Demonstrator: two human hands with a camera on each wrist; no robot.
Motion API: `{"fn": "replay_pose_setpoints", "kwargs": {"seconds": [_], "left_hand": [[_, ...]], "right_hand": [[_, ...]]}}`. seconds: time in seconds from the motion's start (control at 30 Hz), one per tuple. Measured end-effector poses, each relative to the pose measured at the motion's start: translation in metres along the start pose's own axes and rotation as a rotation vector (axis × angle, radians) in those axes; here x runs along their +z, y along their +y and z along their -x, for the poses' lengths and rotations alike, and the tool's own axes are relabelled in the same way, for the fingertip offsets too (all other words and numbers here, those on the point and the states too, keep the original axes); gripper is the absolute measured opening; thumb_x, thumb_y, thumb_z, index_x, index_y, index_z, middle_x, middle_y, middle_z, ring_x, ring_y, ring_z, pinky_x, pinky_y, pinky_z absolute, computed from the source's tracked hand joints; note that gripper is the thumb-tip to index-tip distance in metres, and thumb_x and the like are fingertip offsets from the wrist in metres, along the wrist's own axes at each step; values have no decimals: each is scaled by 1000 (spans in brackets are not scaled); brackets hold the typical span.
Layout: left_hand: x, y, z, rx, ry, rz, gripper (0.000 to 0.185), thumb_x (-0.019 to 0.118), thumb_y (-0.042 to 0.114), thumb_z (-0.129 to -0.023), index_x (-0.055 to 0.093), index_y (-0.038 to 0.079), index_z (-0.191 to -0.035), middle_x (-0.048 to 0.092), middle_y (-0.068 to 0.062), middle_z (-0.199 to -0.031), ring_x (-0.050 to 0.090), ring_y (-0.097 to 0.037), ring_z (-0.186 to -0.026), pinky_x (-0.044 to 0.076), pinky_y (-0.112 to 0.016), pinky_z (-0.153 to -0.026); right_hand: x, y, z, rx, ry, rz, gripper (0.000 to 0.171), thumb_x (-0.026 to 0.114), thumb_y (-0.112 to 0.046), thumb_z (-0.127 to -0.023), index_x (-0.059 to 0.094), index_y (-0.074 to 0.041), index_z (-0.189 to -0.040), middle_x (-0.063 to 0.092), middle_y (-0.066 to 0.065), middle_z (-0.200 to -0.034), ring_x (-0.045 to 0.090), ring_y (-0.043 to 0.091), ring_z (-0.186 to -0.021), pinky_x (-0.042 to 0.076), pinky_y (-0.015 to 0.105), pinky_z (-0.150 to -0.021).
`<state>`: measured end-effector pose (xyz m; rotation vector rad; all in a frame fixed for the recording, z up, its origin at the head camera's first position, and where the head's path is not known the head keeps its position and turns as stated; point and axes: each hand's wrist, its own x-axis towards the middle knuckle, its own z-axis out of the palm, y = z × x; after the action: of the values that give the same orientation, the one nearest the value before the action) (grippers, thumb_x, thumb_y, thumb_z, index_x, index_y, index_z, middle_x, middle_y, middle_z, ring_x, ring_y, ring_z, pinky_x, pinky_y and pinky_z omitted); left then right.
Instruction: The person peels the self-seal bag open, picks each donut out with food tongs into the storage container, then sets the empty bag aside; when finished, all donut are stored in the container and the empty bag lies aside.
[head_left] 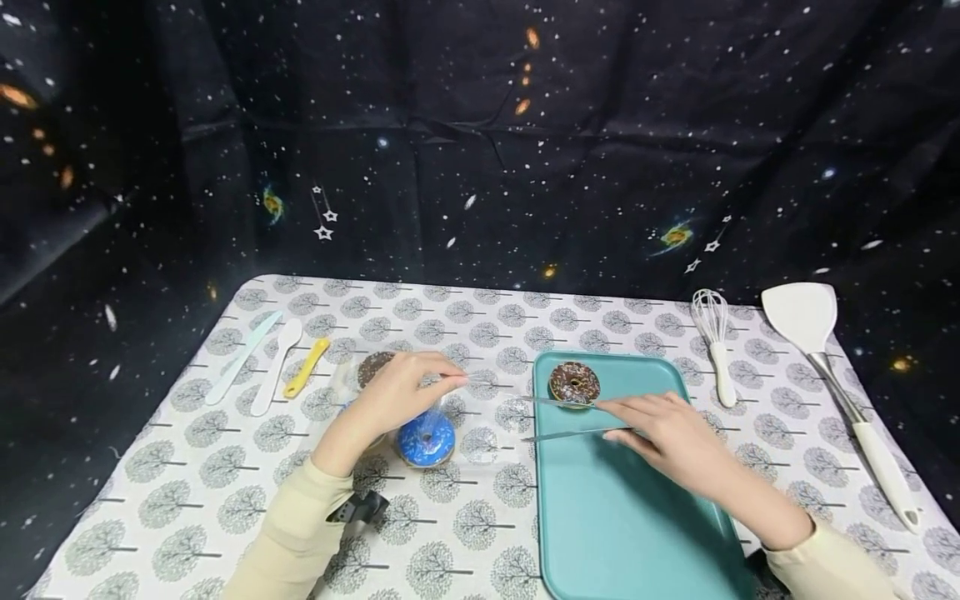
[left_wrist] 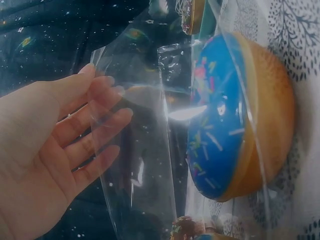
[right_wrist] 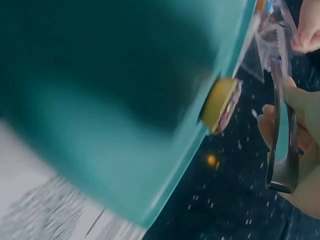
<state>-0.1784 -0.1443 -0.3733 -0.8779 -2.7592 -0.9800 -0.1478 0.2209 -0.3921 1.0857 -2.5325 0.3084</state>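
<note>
My left hand pinches the edge of a clear plastic bag between thumb and fingertips. Inside the bag lies a blue sprinkled donut, and a chocolate donut shows partly behind the hand. Another bit of blue peeks out beside the left wrist. In my right hand are metal tongs, their arms spread apart and nothing between them. The tong tips point left toward the bag, just past the edge of the teal tray. A chocolate donut with sprinkles sits at that tray's far left corner.
Left of the bag lie a light blue knife, a white spoon and a yellow-handled utensil. A whisk and a white spatula lie right of the tray. A tree-patterned cloth covers the table.
</note>
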Motion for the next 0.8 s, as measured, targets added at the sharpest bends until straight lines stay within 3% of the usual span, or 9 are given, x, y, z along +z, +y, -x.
{"fn": "replay_pose_setpoints", "kwargs": {"seconds": [0.53,0.8], "left_hand": [[-2,-2,-1,0,-1,12,22,60,30,-91,72,17,-103,70,2,-105,63,-17,-103,48,-38,-96],[-2,-1,-1,-3,-10,14,23,60,31,-91,72,16,-104,70,2,-105,63,-16,-102,48,-37,-95]], "right_hand": [[34,-25,-56,-181,-87,-46,45,67,-34,-84,61,-14,-123,65,1,-114,61,19,-102,48,38,-88],[45,-35,-66,-181,-129,-67,44,67,-35,-84,61,-16,-124,65,-1,-111,60,15,-98,47,32,-81]]}}
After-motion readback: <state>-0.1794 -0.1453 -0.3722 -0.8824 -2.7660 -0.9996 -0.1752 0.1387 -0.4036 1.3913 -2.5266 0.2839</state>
